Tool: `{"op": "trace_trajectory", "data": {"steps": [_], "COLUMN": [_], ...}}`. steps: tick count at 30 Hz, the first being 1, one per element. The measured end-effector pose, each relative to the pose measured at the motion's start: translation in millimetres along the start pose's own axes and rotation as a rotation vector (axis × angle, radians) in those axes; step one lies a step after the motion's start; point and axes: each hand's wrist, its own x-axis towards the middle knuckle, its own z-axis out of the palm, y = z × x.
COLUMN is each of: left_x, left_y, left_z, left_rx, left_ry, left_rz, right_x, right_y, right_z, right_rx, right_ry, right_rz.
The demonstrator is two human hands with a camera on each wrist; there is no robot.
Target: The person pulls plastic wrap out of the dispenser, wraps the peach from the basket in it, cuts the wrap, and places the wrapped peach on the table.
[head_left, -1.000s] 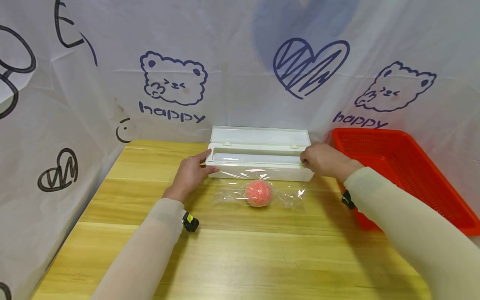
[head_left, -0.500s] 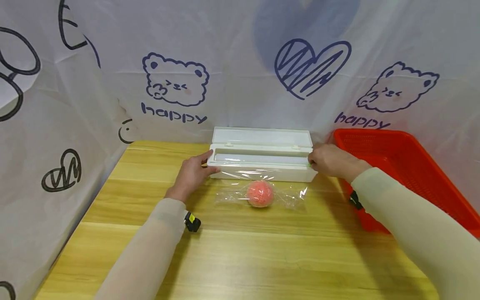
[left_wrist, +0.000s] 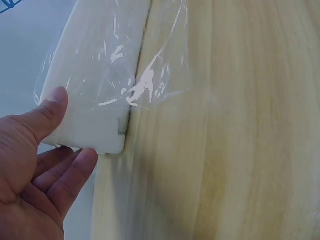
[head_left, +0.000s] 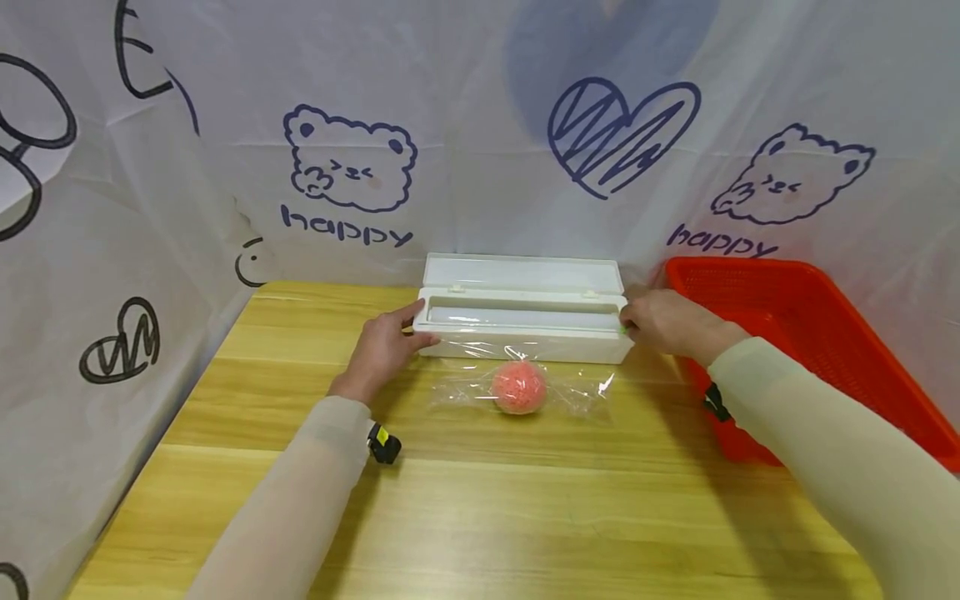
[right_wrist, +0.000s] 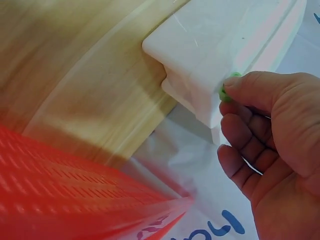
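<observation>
- Head view: From my far-off seat I see the white box (head_left: 525, 347) on the wooden table (head_left: 525, 500). Its lid (head_left: 521, 272) is up and the white roll (head_left: 525, 317) is inside, so I think getting it ready is done.
- Head view: Clear film (head_left: 581, 393) comes down the front of the box to the pink ball (head_left: 519, 387), which sits on the table just in front. Pulling film out looks done to me. It shows on both sides of the ball, but I cannot tell if it goes all the way round.
- Head view: The lid is not down, and the left hand (head_left: 377, 354) and right hand (head_left: 667, 323) are both at the box, so I guess the job is not over. The red basket (head_left: 735, 265) stands by the right hand.
- Left wrist view: The left hand holds one end of the box, thumb on the front, the other fingers bent by the end. Film lies near the thumb.
- Right wrist view: The thumb and pointing finger pinch a green piece (right_wrist: 230, 89) at the other end. I think it is the cutter. I cannot tell if the film is cut through, so that part may be left.
</observation>
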Motion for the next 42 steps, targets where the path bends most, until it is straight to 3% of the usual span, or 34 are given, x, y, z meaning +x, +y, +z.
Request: {"op": "trace_trajectory", "data": {"steps": [4, 8, 13, 17, 22, 26, 28, 31, 34, 36, 38, 40, 42], "left_x": [-1.0, -1.5, -0.3, 0.2, 0.5, -0.4, -2.3, -7.5, -19.9, -32.4, -46.8, -59.4, -68.5], "left_y": [1.9, 3.2, 1.6, -2.9, -10.2, -12.8, -12.5, -5.2, 13.8, 30.2, 45.2, 55.3, 60.8], "left_z": [-2.3, -4.0, -7.1, -12.3, -21.3, -26.2, -27.8, -27.0, -21.2, -11.6, 2.0, 18.3, 34.1], "left_rx": [0.012, 0.013, 0.01, -0.003, -0.043, -0.083, -0.081, -0.014, 0.102, 0.186, 0.273, 0.347, 0.411], "left_ry": [-0.007, -0.014, -0.03, -0.055, -0.063, -0.079, -0.049, 0.08, 0.224, 0.258, 0.226, 0.154, 0.085], "left_rz": [-0.008, -0.006, 0.005, 0.028, 0.045, 0.007, -0.006, -0.004, 0.087, 0.21, 0.363, 0.508, 0.603], "right_x": [0.7, 2.0, 6.5, 9.9, 10.6, 7.4, 6.1, 5.2, 4.3, 3.6, 2.8, 2.7, 4.0], "right_y": [-2.4, -10.2, -35.6, -64.2, -95.7, -114.7, -122.7, -130.6, -134.3, -134.7, -134.4, -133.4, -132.9], "right_z": [0.3, -1.7, -1.2, 6.2, 21.5, 34.4, 41.4, 53.3, 64.5, 71.9, 78.7, 85.5, 90.6], "right_rx": [0.034, -0.007, -0.143, -0.18, -0.135, -0.008, 0.061, 0.108, 0.111, 0.104, 0.109, 0.107, 0.097], "right_ry": [-0.014, 0.013, 0.146, 0.267, 0.312, 0.296, 0.274, 0.258, 0.274, 0.297, 0.315, 0.343, 0.37], "right_rz": [0.045, 0.075, 0.059, 0.011, -0.026, -0.064, -0.092, -0.138, -0.167, -0.175, -0.169, -0.169, -0.169]}}
